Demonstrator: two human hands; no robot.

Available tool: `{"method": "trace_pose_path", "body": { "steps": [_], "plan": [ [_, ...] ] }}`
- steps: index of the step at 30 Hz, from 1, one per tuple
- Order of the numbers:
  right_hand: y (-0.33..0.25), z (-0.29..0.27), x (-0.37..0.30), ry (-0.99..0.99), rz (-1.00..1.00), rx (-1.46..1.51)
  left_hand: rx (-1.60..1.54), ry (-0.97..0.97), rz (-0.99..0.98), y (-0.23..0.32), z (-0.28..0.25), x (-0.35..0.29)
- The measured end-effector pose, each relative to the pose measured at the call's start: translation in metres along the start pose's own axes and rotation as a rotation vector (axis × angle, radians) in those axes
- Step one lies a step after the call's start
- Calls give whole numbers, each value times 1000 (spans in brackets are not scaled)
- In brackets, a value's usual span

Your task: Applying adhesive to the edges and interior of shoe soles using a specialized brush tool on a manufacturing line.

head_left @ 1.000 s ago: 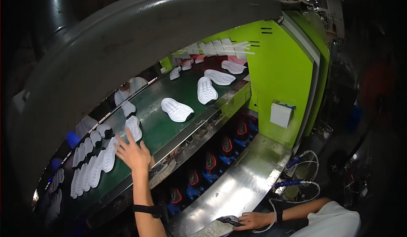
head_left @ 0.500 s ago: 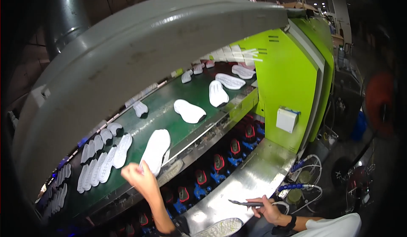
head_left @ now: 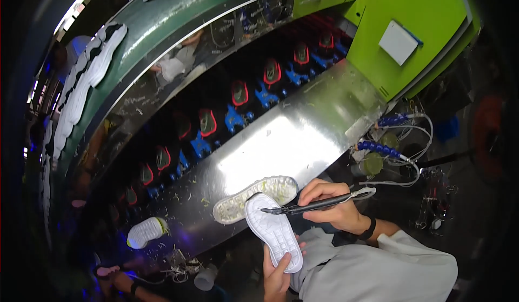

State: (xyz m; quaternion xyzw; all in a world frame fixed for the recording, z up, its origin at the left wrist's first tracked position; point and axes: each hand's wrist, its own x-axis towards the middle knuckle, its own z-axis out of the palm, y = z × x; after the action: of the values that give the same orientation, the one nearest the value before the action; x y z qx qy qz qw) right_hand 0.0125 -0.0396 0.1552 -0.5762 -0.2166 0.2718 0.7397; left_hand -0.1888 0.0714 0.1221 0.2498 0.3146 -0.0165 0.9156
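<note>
My left hand grips the heel end of a white shoe sole, thumb on top and fingers beneath. The sole is tilted, its inner side with a raised grid turned up. In my right hand is a slim black pen-shaped brush with a thin hose at its rear. Its dark tip lies over the wide end of the white sole; I cannot tell whether it touches. Behind and partly covered by that sole, a worn sole with yellow-green flecks rests on the metal ledge.
A white sole with yellow-green trim lies left on the ledge. Red-rimmed dark shoe forms on blue holders line the trough beyond. White soles sit on the green belt. Blue jointed hoses stand right. A co-worker's hand shows lower left.
My left hand has come from the green belt to the near side of the ledge, with a white sole in it. My right hand has brought the brush over that sole. The view has tipped down.
</note>
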Motion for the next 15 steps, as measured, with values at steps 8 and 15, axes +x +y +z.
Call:
{"method": "trace_pose_path", "body": {
  "steps": [8,15],
  "plan": [
    [15,72,-5,-325,-511,-419,-88,0,184,-19,-31,-16],
    [6,69,-33,-254,-414,-322,-309,120,430,6,1,2]
  ]
}}
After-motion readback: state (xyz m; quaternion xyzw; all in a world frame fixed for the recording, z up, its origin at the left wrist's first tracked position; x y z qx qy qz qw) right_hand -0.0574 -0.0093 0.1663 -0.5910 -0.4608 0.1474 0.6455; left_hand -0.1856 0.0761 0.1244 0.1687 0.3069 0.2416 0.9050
